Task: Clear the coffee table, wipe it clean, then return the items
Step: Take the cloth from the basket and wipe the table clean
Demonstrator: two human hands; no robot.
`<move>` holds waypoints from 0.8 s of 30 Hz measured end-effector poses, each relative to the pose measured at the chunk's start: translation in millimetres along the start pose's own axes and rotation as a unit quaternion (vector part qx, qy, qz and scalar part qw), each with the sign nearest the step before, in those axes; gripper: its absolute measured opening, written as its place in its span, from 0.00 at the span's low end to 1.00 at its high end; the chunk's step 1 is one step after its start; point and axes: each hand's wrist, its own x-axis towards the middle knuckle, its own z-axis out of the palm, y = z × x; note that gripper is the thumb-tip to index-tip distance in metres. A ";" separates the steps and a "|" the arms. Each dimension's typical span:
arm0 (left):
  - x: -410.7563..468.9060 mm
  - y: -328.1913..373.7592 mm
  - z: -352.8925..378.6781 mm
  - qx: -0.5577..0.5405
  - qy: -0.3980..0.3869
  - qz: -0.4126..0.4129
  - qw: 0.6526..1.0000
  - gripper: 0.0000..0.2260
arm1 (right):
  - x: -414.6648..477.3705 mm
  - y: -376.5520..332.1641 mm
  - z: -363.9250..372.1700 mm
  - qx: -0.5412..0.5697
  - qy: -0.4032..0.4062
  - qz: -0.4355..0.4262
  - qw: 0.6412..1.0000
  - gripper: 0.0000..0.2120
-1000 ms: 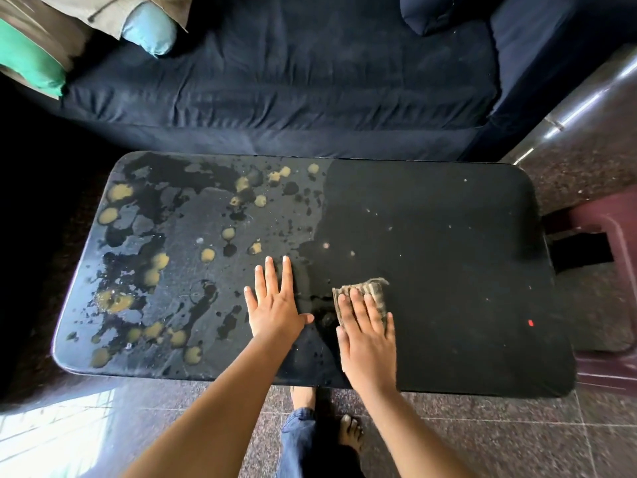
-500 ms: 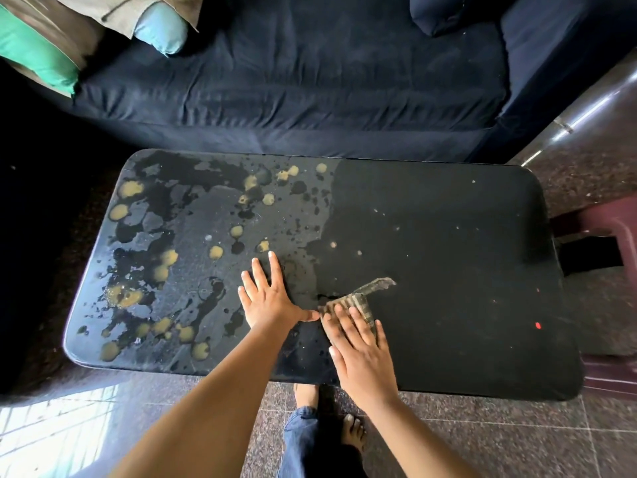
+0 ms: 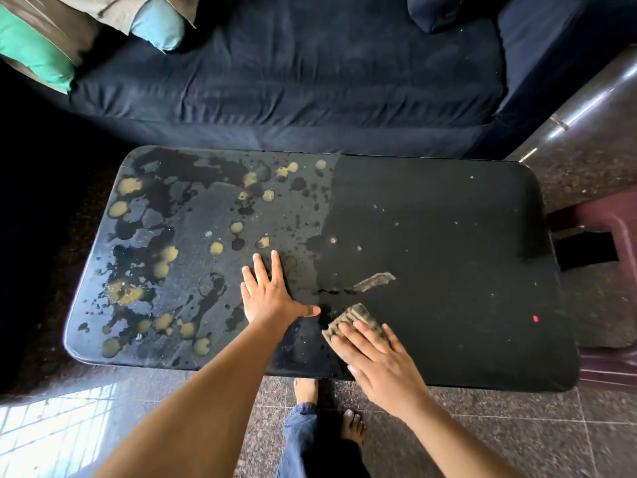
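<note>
The black coffee table (image 3: 448,236) has nothing standing on it. Its left half is blotched with yellow spots (image 3: 129,186) and grey worn patches, while its right half looks darker and even. My left hand (image 3: 269,294) lies flat on the top near the middle, fingers spread, holding nothing. My right hand (image 3: 375,360) presses down on a grey-brown ribbed cloth (image 3: 351,317) close to the table's front edge. A pale grey smear (image 3: 374,281) lies on the surface just beyond the cloth.
A dark blue sofa (image 3: 293,81) runs along the table's far side, with a light blue cushion (image 3: 158,24) and a green one (image 3: 31,53) at its left end. A maroon plastic stool (image 3: 617,229) stands against the table's right end. My bare feet (image 3: 351,426) are on the tiled floor.
My right hand has dragged the cloth toward the front edge, leaving a pale smear where the cloth's far tip was. My left hand has stayed flat in about the same spot.
</note>
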 end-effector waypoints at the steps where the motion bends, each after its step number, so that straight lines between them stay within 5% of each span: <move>1: 0.0 0.4 0.0 0.004 0.002 0.000 1.000 0.63 | -3.0 5.9 -0.8 -0.002 0.000 0.023 1.000 0.27; 4: 0.3 0.1 -1.0 0.009 0.009 0.003 1.000 0.63 | 13.1 -10.2 -1.7 0.047 0.010 0.201 0.978 0.25; 6: -0.6 -0.2 -1.0 0.016 0.019 0.005 1.000 0.64 | 26.0 -36.9 -1.8 0.078 0.031 0.247 0.966 0.25; 13: -0.7 -7.2 -2.3 0.006 0.035 0.022 0.999 0.63 | -28.1 -4.4 4.9 -0.021 -0.028 -0.068 0.997 0.28; 19: -1.4 -5.9 -1.2 0.018 0.042 0.022 0.999 0.63 | -8.2 -30.1 -6.0 0.049 -0.013 0.094 0.994 0.26; 24: -2.3 -6.1 -2.6 0.029 0.033 0.018 0.999 0.63 | 7.3 -45.1 3.3 -0.020 -0.060 -0.132 0.989 0.33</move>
